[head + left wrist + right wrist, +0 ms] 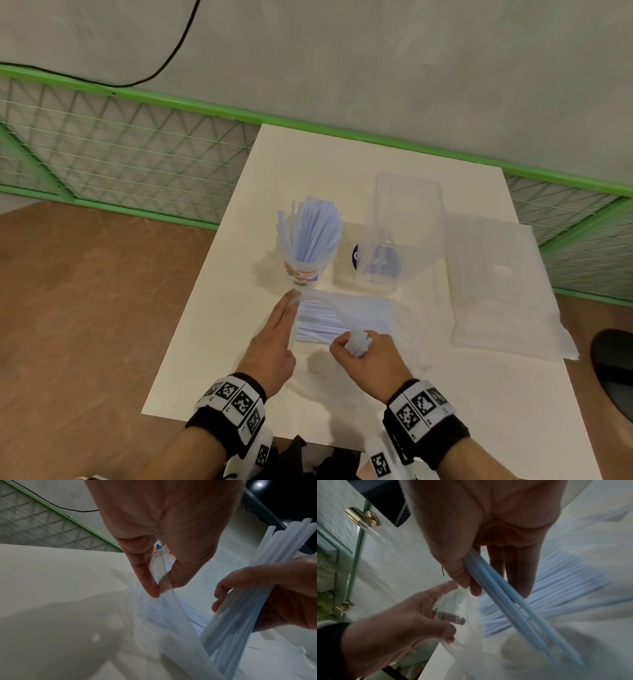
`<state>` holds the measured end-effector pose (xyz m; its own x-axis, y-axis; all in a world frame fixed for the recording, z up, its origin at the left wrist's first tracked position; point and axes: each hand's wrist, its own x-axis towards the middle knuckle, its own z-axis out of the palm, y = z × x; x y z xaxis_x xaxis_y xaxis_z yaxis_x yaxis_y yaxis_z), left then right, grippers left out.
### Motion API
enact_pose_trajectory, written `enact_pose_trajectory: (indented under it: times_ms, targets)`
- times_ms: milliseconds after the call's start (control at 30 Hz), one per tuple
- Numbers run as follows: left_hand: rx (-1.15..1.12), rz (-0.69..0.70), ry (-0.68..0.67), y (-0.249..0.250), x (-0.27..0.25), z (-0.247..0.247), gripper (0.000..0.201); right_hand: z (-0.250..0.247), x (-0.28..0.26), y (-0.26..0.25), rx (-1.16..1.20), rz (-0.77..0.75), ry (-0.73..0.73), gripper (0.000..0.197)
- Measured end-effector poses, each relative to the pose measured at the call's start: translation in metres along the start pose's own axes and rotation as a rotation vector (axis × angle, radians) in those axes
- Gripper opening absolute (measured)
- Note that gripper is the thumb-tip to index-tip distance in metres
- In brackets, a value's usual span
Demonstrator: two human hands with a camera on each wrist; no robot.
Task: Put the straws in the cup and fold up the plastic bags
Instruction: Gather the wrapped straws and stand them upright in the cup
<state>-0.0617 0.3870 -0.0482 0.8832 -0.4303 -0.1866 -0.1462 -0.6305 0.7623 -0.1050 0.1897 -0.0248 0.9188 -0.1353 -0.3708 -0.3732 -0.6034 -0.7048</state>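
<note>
Bundle of pale blue straws (358, 342) clamped in the right hand (368, 359), fingers curled round it, near ends fanning out past the knuckles at about 6 o'clock on the surface (212, 342). Far ends running toward 10 o'clock, into the mouth of the clear plastic bag (342, 318), not yet free of it. Rest of the straws (556, 588) lying in a flat sheaf inside that bag. Bag's mouth edge pinched between thumb and fingers of the left hand (274, 339), just below the cup (305, 270).

Cup at about 12 o'clock from the hands, upright, already packed with straws (313, 229) leaning and splaying out of the rim. Clear lidless container (404, 219) at 1 o'clock, touching or nearly touching the cup's right side; cannot tell which. More flat plastic bags (503, 287) piled at 3 o'clock.

Risks, as judged from here:
- Loose straws slipping from the fist, since smooth and gripped only near one end; likely scattered over the surface or the floor.
- Bag film dragged along with the bundle if the left pinch slackens, spilling the sheaf.
- Cup tipped while pushing a new bundle into an already crowded, top-heavy load, with little room left inside.
- Straws kinked if forced in at an angle.
</note>
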Motion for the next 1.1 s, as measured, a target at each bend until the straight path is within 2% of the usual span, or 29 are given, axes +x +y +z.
enact_pose_trajectory:
  times_ms: [100, 200, 300, 400, 533, 667, 733, 833, 900, 967, 1100]
  targets:
    - [-0.001, -0.014, -0.002, 0.001, 0.000, 0.000, 0.103, -0.022, 0.001, -0.026, 0.087, -0.023, 0.011, 0.029]
    - [-0.012, -0.019, -0.003, 0.000, 0.000, 0.000, 0.103, -0.061, 0.007, -0.071, 0.222, -0.158, 0.088, 0.014]
    - [-0.026, -0.011, -0.012, 0.001, -0.001, 0.000, 0.103, -0.099, 0.020, -0.118, 0.289, -0.264, 0.196, 0.016]
    - [-0.026, 0.008, -0.010, 0.003, -0.002, -0.001, 0.102, -0.116, 0.041, -0.148, 0.274, -0.316, 0.269, 0.017]
    - [-0.026, 0.008, -0.011, 0.003, -0.001, -0.002, 0.103, -0.112, 0.066, -0.170, 0.202, -0.345, 0.290, 0.019]
    - [-0.029, 0.008, -0.017, 0.004, -0.002, -0.003, 0.102, -0.092, 0.087, -0.166, 0.121, -0.347, 0.176, 0.014]
    - [-0.031, 0.010, -0.015, 0.005, -0.002, -0.004, 0.101, -0.085, 0.094, -0.160, 0.217, -0.378, 0.164, 0.030]
    - [-0.039, 0.009, -0.014, 0.004, -0.003, -0.004, 0.101, -0.083, 0.095, -0.156, 0.275, -0.458, 0.291, 0.043]
    - [-0.037, 0.012, -0.016, 0.004, -0.003, -0.005, 0.101, -0.081, 0.091, -0.153, 0.189, -0.526, 0.391, 0.046]
    - [-0.036, 0.006, -0.015, 0.005, -0.003, -0.005, 0.100, -0.075, 0.086, -0.147, 0.042, -0.611, 0.425, 0.054]
    - [-0.023, -0.031, -0.019, 0.009, -0.004, -0.007, 0.099, -0.046, 0.086, -0.118, -0.393, -0.598, 0.263, 0.071]
